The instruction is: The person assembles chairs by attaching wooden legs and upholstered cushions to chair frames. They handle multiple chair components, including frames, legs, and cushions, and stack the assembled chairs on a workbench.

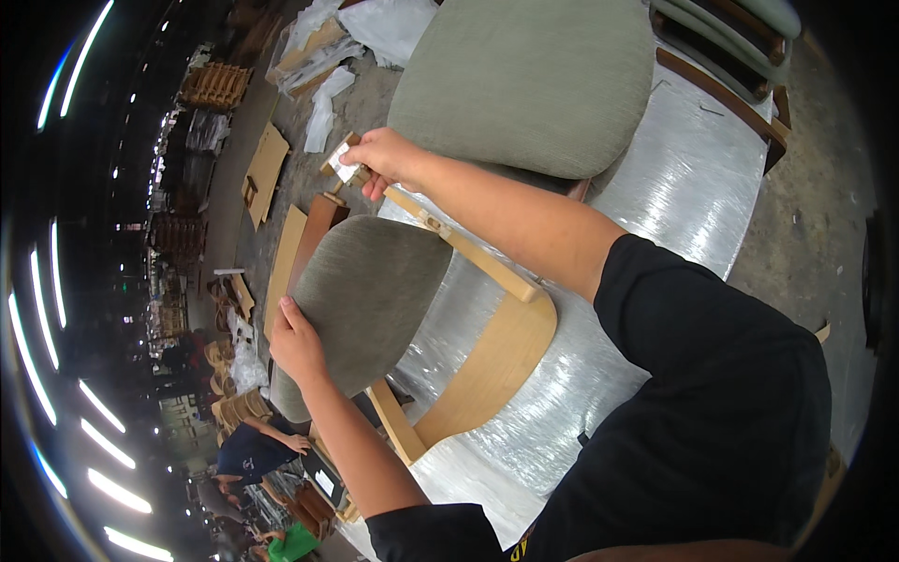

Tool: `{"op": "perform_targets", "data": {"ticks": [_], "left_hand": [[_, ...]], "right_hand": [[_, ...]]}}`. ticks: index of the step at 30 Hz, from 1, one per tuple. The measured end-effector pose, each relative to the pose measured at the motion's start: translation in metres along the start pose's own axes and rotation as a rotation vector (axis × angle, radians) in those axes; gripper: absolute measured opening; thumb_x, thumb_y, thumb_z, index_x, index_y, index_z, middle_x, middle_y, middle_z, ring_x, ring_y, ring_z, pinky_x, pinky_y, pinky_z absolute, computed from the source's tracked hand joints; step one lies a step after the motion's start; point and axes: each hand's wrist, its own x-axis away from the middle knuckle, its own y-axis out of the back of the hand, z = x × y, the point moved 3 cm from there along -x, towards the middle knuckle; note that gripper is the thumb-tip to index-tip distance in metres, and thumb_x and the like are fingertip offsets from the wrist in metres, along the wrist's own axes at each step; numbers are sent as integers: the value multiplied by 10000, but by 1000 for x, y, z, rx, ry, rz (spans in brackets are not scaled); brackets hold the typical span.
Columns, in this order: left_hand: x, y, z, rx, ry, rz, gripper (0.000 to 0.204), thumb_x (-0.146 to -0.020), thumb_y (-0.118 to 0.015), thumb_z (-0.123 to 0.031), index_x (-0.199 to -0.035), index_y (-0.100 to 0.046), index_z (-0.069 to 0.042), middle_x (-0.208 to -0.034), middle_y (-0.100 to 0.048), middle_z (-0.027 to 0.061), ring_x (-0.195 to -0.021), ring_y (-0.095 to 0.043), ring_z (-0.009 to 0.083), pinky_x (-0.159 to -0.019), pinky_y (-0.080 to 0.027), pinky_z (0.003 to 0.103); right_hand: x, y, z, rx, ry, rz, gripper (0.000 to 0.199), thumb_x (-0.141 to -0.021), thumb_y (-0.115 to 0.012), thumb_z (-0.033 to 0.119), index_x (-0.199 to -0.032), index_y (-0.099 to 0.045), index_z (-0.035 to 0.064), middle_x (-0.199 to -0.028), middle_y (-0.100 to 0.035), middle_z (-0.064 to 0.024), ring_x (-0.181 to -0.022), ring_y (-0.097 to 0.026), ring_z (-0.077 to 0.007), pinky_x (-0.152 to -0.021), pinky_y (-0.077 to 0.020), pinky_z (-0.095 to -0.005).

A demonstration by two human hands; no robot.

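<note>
My right hand (386,159) is closed around a small wooden block-like piece (345,164) with a white face, held just past the upper end of a light wood chair frame (496,370). I cannot make out what kind of piece it is. My left hand (299,345) grips the left edge of a grey-green upholstered chair cushion (370,281), thumb on the fabric and fingers partly hidden behind it. The cushion stands tilted beside the frame, which has a broad curved panel and straight rails.
A larger grey-green cushion (534,84) lies beyond my right arm. Shiny plastic wrap (698,187) covers the work surface. Dark wood chair parts (721,94) are at the upper right. Cardboard (267,173) and loose plastic (328,108) lie on the floor. Another person (257,454) works at lower left.
</note>
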Motion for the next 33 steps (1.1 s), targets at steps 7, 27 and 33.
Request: {"op": "perform_targets", "data": {"ticks": [7,27,33], "left_hand": [[10,2,-1,23,-20,-23,565,-1094,-444,-498,-1218,-758,-45,-1071,-754,246,-1013,-713,455,-878,-549,519],[21,2,0,-51,-157,-154,466,-1063,-528,-407,-1113,-764,-8,-1113,-769,202,-1014,-733,371,-903,-529,496],[23,14,4,107,-159,-197,431,-1059,-545,-394,-1099,-765,-26,-1083,-767,190,-1032,-725,356,-913,-532,465]], "right_hand": [[-2,4,2,36,2,47,389,-921,-723,250,-1124,-616,-65,-818,-651,-138,-547,-659,-188,-436,-555,-314],[11,-16,1,473,172,156,316,-1089,-528,328,-1234,-547,48,-839,-666,-123,-454,-558,-100,-360,-419,-261],[79,-34,58,107,371,-279,302,-1098,-521,409,-1056,-551,111,-750,-624,-37,-414,-452,-73,-349,-332,-244]]}}
